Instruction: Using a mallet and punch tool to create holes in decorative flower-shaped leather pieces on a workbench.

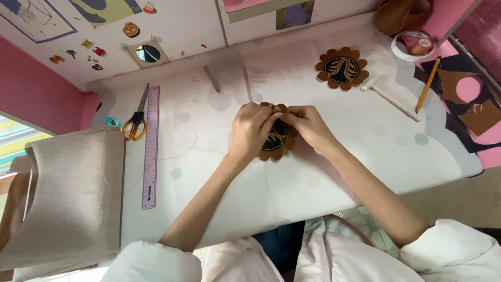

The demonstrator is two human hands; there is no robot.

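A brown flower-shaped leather piece (pixel 275 140) with a dark centre and pale stitching lies on the white table (pixel 219 156) in the middle. My left hand (pixel 251 129) pinches its upper edge from the left. My right hand (pixel 308 125) pinches the same edge from the right, fingertips meeting the left hand's at the top of the piece. A thin thread (pixel 180 152) trails off to the left across the table. A second, similar flower piece (pixel 342 68) lies apart at the upper right.
Orange-handled scissors (pixel 136 117) and a purple ruler (pixel 151 148) lie at the left beside beige fabric (pixel 73 193). A white mallet (pixel 391 97), a pencil (pixel 428 85), a tape roll (pixel 415 45) and brown leather scraps (pixel 482 117) sit at the right.
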